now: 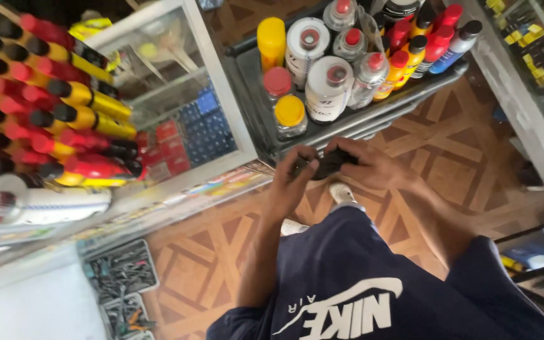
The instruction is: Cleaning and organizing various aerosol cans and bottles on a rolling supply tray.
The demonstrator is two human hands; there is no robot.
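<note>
My left hand (289, 182) and my right hand (373, 167) meet in front of me, both closed around a small black object (330, 162) held between them. I cannot tell what the object is; my fingers cover most of it. The hands hover just in front of a dark metal rack shelf (254, 82) that carries several spray cans and bottles with yellow, red and white caps (327, 88). Below the hands I see my dark blue shirt (360, 283) and one light shoe (342, 193) on the floor.
A glass display case (177, 101) with small red and blue boxes stands at the left. Rows of red, yellow and black bottles (45, 107) lie beside it. Trays of tools (121, 271) sit at lower left. Another glass cabinet (536, 75) is at right. The floor is patterned brown tile (448, 151).
</note>
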